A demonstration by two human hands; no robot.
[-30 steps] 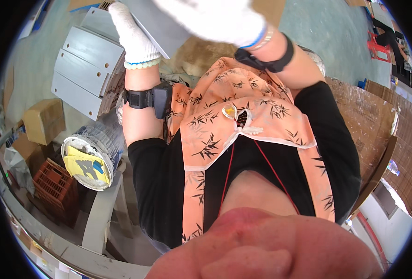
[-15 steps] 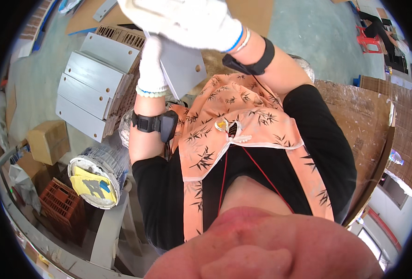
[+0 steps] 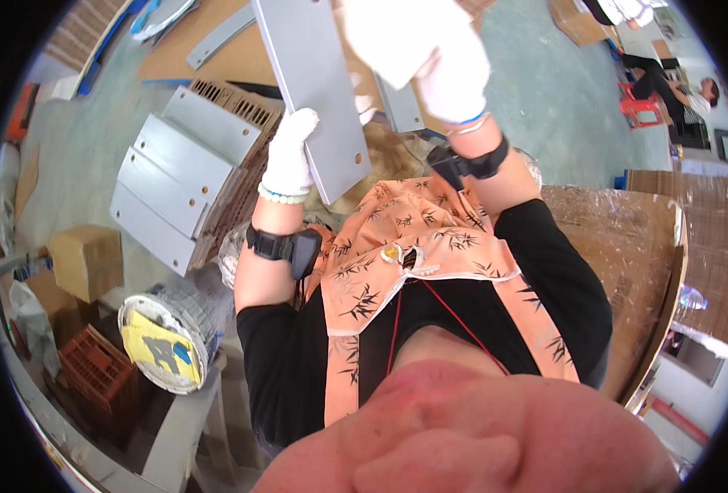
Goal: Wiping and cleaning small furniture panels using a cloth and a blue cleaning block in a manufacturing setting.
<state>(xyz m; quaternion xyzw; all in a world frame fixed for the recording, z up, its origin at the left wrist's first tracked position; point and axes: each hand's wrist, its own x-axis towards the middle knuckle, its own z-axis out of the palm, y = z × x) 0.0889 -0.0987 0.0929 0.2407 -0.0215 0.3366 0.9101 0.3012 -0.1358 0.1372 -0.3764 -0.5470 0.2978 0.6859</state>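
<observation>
My left hand [image 3: 288,152], in its white glove, is closed on a grey board [image 3: 323,94], gripping it by the long left edge near the lower end. The board stands tilted before me, its lower end pointing down toward my peach apron [image 3: 413,238] and its upper end running out of sight at the top; a round hole sits near its lower right corner. The hand reaches behind it, and what look like my white fingertips [image 3: 365,110] show past the right edge. So the board lies across that palm and mostly up and to the right of the wrist. My right hand [image 3: 456,78], also gloved in white, is raised just right of the board's upper part. It is so washed out that I cannot tell whether it is spread or curled, whether it holds anything, or whether it touches the board. Below it, a second grey piece [image 3: 400,103] lies beyond the board. To the left of my left hand, well within view, is a stack of grey boards [image 3: 175,177] with round holes, beside a brown slotted crate [image 3: 237,107].
</observation>
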